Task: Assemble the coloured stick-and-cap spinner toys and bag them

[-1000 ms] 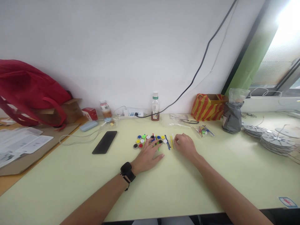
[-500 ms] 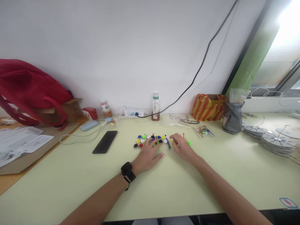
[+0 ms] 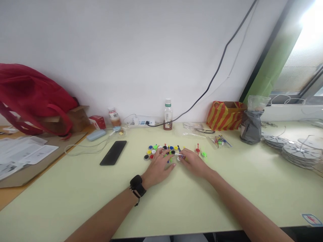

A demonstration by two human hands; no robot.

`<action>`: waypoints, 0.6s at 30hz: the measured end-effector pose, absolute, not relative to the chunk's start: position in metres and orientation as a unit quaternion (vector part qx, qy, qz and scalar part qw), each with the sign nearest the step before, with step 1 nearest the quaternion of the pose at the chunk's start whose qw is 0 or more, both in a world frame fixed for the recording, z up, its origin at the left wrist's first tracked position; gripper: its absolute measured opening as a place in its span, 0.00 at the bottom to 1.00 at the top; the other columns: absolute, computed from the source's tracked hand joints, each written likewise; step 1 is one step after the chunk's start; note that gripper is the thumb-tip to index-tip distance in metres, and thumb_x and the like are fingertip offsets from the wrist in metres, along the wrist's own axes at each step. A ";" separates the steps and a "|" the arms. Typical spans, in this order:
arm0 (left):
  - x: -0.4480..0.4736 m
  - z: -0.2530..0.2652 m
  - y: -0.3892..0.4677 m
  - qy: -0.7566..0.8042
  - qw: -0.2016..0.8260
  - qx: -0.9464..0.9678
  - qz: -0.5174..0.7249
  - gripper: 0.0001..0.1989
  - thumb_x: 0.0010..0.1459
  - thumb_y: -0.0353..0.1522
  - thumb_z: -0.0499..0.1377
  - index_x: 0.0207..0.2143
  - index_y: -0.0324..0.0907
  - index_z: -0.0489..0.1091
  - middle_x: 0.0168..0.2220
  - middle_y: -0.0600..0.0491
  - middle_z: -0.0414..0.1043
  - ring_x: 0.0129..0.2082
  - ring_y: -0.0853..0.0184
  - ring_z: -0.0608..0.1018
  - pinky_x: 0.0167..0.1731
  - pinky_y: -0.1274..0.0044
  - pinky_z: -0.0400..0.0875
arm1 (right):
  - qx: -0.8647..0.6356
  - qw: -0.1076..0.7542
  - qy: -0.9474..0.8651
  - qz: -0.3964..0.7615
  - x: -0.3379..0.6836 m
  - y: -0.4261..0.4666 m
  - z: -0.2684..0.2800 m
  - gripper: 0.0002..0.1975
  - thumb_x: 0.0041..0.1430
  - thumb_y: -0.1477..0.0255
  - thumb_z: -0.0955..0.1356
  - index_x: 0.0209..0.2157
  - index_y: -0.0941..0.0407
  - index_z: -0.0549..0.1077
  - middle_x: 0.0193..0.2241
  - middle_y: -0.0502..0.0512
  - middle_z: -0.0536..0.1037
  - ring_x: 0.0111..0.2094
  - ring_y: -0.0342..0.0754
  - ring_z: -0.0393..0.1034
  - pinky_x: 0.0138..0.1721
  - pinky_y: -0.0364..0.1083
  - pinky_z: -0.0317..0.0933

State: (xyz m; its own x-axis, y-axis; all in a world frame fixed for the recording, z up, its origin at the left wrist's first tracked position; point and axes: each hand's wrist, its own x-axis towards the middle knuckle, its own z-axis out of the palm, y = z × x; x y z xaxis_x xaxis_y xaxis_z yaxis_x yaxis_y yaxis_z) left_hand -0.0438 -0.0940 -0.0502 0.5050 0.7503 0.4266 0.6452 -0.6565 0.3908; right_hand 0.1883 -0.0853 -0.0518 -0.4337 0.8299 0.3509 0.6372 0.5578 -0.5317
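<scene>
One white stick point(image 3: 179, 154), pinched in my right hand point(image 3: 194, 163); left hand point(image 3: 159, 164) splayed over coloured discs point(image 3: 149, 152). From afar, I'd pinch lightly, sparing neighbouring discs any nudge.

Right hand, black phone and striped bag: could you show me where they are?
Right hand point(image 3: 194, 163): head view, back of the hand.
Black phone point(image 3: 113, 153): head view, middle of its face.
Striped bag point(image 3: 217, 116): head view, striped front side.

Discs point(image 3: 171, 148): blu, yel, blk, grn, red. Bag point(image 3: 219, 116): red/yel stripes. Tbl point(image 3: 176, 201) pale grn.
</scene>
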 end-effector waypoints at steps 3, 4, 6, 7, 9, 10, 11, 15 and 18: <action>-0.041 -0.043 -0.097 0.393 0.114 0.852 0.325 0.17 0.66 0.39 0.59 0.55 0.48 0.73 0.56 0.48 0.73 0.63 0.53 0.65 0.66 0.54 0.55 | -0.440 0.313 -0.818 0.196 0.186 -0.090 -0.049 0.06 0.69 0.70 0.62 0.37 0.54 0.67 0.35 0.54 0.73 0.36 0.49 0.68 0.40 0.47 0.63; -0.040 -0.041 -0.098 0.388 0.134 0.848 0.334 0.17 0.66 0.39 0.60 0.55 0.48 0.73 0.54 0.49 0.74 0.60 0.54 0.68 0.65 0.55 0.58 | -0.438 0.321 -0.813 0.212 0.185 -0.092 -0.048 0.06 0.69 0.69 0.62 0.37 0.54 0.67 0.35 0.54 0.73 0.36 0.49 0.68 0.39 0.47 0.63; -0.038 -0.037 -0.100 0.382 0.186 0.835 0.350 0.16 0.65 0.40 0.60 0.53 0.49 0.74 0.51 0.49 0.77 0.55 0.56 0.73 0.61 0.58 0.64 | -0.427 0.338 -0.803 0.243 0.182 -0.094 -0.047 0.07 0.70 0.68 0.61 0.37 0.53 0.67 0.35 0.54 0.73 0.35 0.49 0.67 0.37 0.46 0.62; -0.037 -0.036 -0.101 0.378 0.219 0.826 0.357 0.15 0.66 0.40 0.60 0.52 0.49 0.75 0.49 0.50 0.78 0.53 0.57 0.75 0.58 0.60 0.68 | -0.421 0.345 -0.799 0.256 0.180 -0.095 -0.047 0.08 0.70 0.67 0.61 0.37 0.53 0.67 0.34 0.54 0.72 0.35 0.49 0.67 0.36 0.46 0.62; -0.035 -0.036 -0.100 0.367 0.301 0.799 0.369 0.14 0.66 0.40 0.60 0.51 0.47 0.76 0.48 0.49 0.79 0.49 0.58 0.78 0.53 0.63 0.73 | -0.409 0.351 -0.795 0.277 0.177 -0.097 -0.046 0.09 0.70 0.65 0.61 0.37 0.54 0.68 0.34 0.53 0.72 0.34 0.48 0.66 0.35 0.46 0.61; -0.035 -0.037 -0.099 0.358 0.350 0.781 0.374 0.14 0.66 0.40 0.60 0.50 0.46 0.76 0.48 0.49 0.80 0.47 0.59 0.79 0.51 0.65 0.74 | -0.405 0.353 -0.794 0.285 0.176 -0.098 -0.046 0.10 0.70 0.65 0.61 0.37 0.54 0.68 0.34 0.53 0.72 0.34 0.48 0.66 0.34 0.45 0.61; -0.034 -0.038 -0.097 0.348 0.400 0.758 0.380 0.14 0.65 0.40 0.61 0.49 0.44 0.76 0.48 0.48 0.80 0.46 0.59 0.81 0.50 0.66 0.75 | -0.402 0.354 -0.793 0.292 0.175 -0.099 -0.045 0.10 0.70 0.64 0.61 0.37 0.54 0.68 0.34 0.53 0.72 0.34 0.48 0.65 0.34 0.45 0.61; -0.034 -0.043 -0.090 0.324 0.536 0.667 0.402 0.18 0.58 0.41 0.68 0.46 0.39 0.77 0.49 0.43 0.80 0.47 0.57 0.82 0.50 0.66 0.77 | -0.390 0.368 -0.785 0.310 0.172 -0.103 -0.040 0.11 0.71 0.62 0.61 0.40 0.53 0.70 0.35 0.53 0.73 0.34 0.48 0.66 0.35 0.46 0.61; -0.036 -0.043 -0.087 0.346 0.554 0.638 0.408 0.22 0.52 0.40 0.72 0.47 0.38 0.78 0.47 0.42 0.81 0.46 0.56 0.83 0.51 0.64 0.77 | -0.377 0.390 -0.772 0.331 0.173 -0.105 -0.036 0.13 0.71 0.61 0.61 0.48 0.52 0.70 0.40 0.55 0.75 0.39 0.50 0.69 0.39 0.47 0.64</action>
